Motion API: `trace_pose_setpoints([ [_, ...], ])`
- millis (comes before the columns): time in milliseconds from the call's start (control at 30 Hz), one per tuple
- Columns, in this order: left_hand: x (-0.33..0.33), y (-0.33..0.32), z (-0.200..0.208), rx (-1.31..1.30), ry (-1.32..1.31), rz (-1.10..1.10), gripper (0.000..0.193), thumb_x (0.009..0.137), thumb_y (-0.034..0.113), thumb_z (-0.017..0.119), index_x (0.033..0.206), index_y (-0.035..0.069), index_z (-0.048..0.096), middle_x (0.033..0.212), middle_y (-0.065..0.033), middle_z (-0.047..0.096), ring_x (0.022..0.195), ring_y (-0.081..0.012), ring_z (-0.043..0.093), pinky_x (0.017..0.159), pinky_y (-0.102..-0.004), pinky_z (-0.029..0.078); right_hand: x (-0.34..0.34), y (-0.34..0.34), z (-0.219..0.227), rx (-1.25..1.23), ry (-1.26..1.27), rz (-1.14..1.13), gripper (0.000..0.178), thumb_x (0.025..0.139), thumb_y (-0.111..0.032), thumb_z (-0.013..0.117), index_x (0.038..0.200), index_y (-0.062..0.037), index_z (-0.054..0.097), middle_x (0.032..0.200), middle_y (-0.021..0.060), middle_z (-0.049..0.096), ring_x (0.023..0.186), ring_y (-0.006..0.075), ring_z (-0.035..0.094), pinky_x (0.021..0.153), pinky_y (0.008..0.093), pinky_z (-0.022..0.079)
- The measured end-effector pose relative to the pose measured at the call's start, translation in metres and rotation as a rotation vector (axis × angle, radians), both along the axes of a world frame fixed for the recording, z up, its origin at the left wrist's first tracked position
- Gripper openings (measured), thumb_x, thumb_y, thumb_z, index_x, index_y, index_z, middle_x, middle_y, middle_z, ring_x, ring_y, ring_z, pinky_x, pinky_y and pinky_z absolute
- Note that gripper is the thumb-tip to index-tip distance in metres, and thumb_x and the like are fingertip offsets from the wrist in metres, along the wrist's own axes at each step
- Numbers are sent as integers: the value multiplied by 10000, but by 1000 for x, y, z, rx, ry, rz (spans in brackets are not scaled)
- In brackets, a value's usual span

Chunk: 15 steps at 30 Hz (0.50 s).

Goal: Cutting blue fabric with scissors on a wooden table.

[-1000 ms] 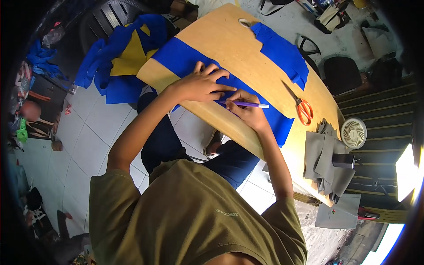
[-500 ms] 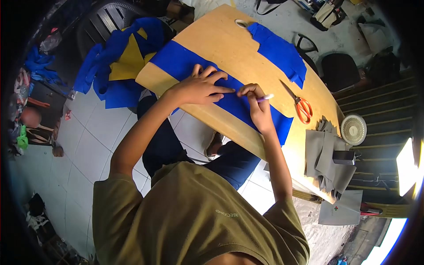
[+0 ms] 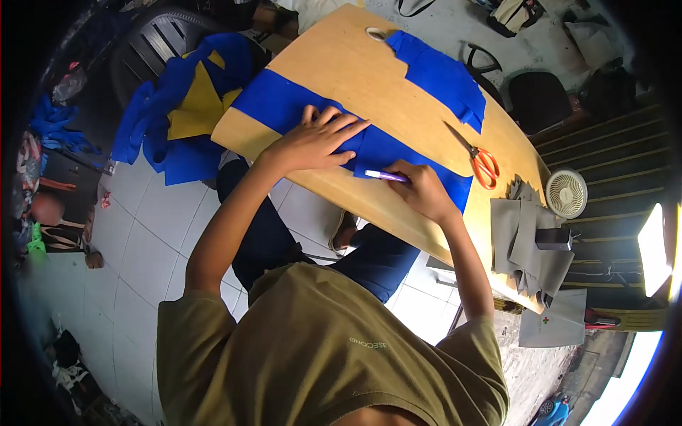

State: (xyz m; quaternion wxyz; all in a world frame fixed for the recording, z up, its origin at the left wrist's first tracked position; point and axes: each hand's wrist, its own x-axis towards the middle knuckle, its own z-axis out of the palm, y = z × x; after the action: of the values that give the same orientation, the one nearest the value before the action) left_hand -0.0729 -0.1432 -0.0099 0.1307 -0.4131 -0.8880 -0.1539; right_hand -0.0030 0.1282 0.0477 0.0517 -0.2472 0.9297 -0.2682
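Note:
A long blue fabric strip point(image 3: 273, 99) lies along the near edge of the wooden table point(image 3: 341, 53). My left hand point(image 3: 316, 142) rests on it with the fingers spread. A crosswise edge or fold shows in the fabric just right of those fingertips. Over the strip's near side, my right hand point(image 3: 424, 193) grips a purple-and-white pen point(image 3: 386, 175), its white end pointing left towards my left hand. Whether the pen touches the fabric I cannot tell. Beyond my right hand lie scissors with orange handles point(image 3: 485, 168), blades pointing away.
Another blue fabric piece point(image 3: 440, 78) and a tape roll point(image 3: 376, 33) lie at the table's far side. Grey sheets point(image 3: 511, 234) and a small round fan point(image 3: 566, 193) are at the right. Blue and yellow fabric point(image 3: 192, 106) hangs over a dark chair on the left.
My right hand has come nearer to the table's front edge, and the pen has swung round to point left. My left hand stays on the fabric. The view has shifted slightly.

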Motion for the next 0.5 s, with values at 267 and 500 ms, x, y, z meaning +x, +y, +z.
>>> trace_pose_setpoints([
  [267, 3, -2, 1, 0, -31, 2, 774, 945, 427, 622, 1580, 122, 300, 1426, -110, 483, 1278, -286, 410, 1037, -488, 288, -13, 32, 24, -101, 72, -111, 205, 842, 5, 700, 1043, -32, 718, 834, 162, 700, 707, 258, 669, 680, 334, 520],
  [500, 3, -1, 7, -4, -74, 19, 763, 942, 448, 609, 1573, 138, 312, 1463, -119, 470, 1306, -312, 401, 1040, -534, 293, -121, 95, 78, 79, 648, -367, 179, 891, -98, 662, 1067, -90, 688, 767, 176, 670, 672, 348, 659, 632, 416, 515],
])
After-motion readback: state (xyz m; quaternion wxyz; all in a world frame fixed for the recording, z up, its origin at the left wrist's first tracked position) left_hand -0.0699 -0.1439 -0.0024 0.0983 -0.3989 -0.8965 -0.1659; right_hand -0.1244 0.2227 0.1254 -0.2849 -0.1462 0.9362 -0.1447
